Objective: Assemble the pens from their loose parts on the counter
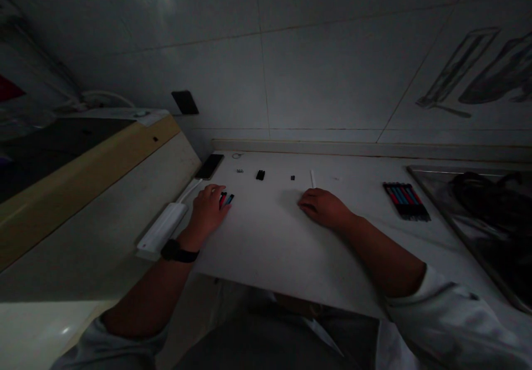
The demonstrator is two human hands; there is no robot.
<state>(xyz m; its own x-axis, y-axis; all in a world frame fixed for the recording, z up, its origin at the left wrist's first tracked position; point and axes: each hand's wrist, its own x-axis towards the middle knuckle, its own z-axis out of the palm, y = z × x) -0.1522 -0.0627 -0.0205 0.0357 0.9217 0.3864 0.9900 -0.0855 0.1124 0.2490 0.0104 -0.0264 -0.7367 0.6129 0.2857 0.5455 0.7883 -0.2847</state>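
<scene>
My left hand (208,208) rests on the white counter (257,242) with its fingers curved around a few short pen parts. A red piece with a black end (223,198) and a blue piece with a dark end (230,199) show between forefinger and thumb. My right hand (323,206) lies on the counter with its fingers curled in. Whatever they hold, if anything, is hidden. A thin white stick (312,178) lies just beyond its knuckles. Between the hands, farther back, are black pieces (260,175), a tiny black part (292,178) and small metallic parts (240,170).
A black phone (210,166) and a white power strip (163,228) with a cable lie on the left. At the right are a row of red and blue pens (406,201) and a metal-rimmed sink or tray (461,236). A tiled wall (324,82) rises behind.
</scene>
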